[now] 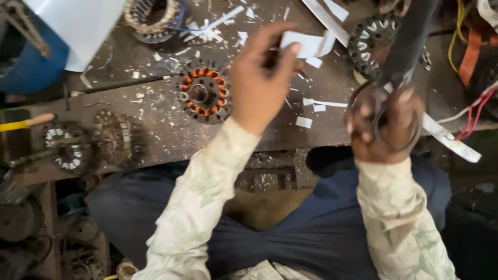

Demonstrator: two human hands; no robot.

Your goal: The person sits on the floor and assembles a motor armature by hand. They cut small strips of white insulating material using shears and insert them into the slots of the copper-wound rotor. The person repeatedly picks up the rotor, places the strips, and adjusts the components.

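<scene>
My left hand (261, 78) is raised over the workbench and pinches a small white paper strip (306, 44) between thumb and fingers. My right hand (385, 124) grips the loop handles of a pair of large dark scissors (402, 57), whose blades point up and away. A motor stator with orange copper windings (203, 93) lies on the bench just left of my left hand. White paper offcuts (317, 103) are scattered between the two hands.
The worn wooden workbench (150, 129) carries bare stators (371, 41), (67, 148), a wound stator (153, 18) at the back, a yellow-handled tool (21, 124) at left and red and yellow wires (474, 111) at right. A blue container (31, 67) stands far left.
</scene>
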